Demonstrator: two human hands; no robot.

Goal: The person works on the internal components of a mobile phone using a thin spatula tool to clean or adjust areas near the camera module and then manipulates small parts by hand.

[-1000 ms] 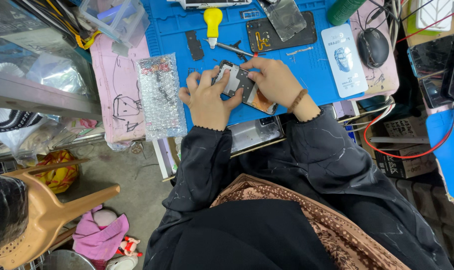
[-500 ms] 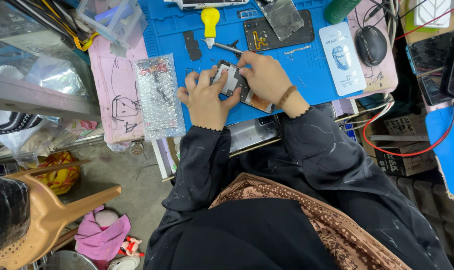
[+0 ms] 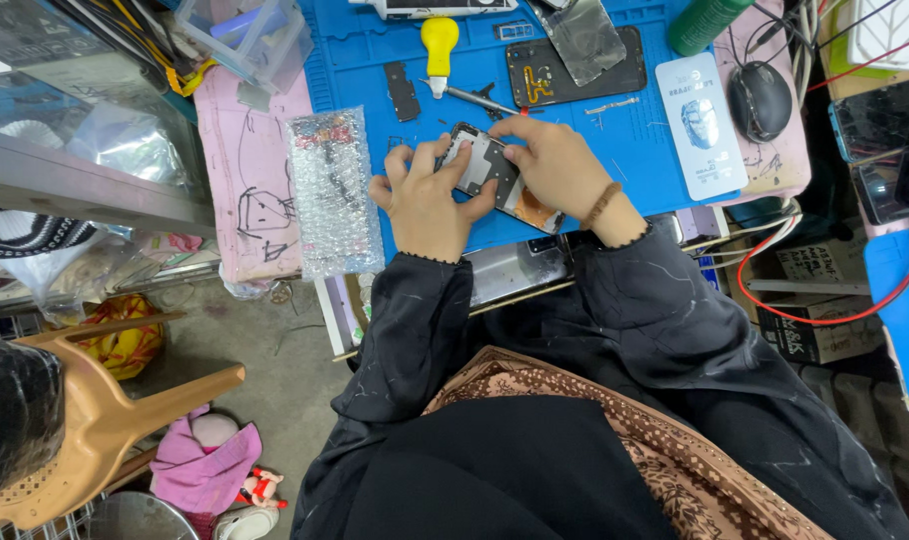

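Opened phone [image 3: 495,180]: upper middle of the frame, lying flat on the blue work mat [image 3: 615,150], back cover off, inner board and metal shields showing.
Left hand [image 3: 425,205]: laid over the phone's left end, fingers [image 3: 445,160] curled narrow around its edge, thumb under the near side, pinning it to the mat.
Right hand [image 3: 560,170]: over the phone's right half, thumb and forefinger pinched close at the top edge; whether a small part or tool sits in that pinch cannot be told.
Step in hand, as judged: working something small at the top edge of the board while bracing the body.
Doing it well: keep the left-hand brace flat and firm, press or lift straight, avoid twisting the board, use little force near the thin flex parts.
Close by: tweezers [image 3: 480,97] and yellow-handled screwdriver [image 3: 439,45] just above the hands, within easy reach.
Also on the mat: dark back panel [image 3: 575,65] upper centre, white card [image 3: 700,125] to the right.
Left of the mat: bubble-wrap pouch [image 3: 333,190] on a pink pad [image 3: 250,190].
Risk: loose small parts rolling off the table edge nearest the body.
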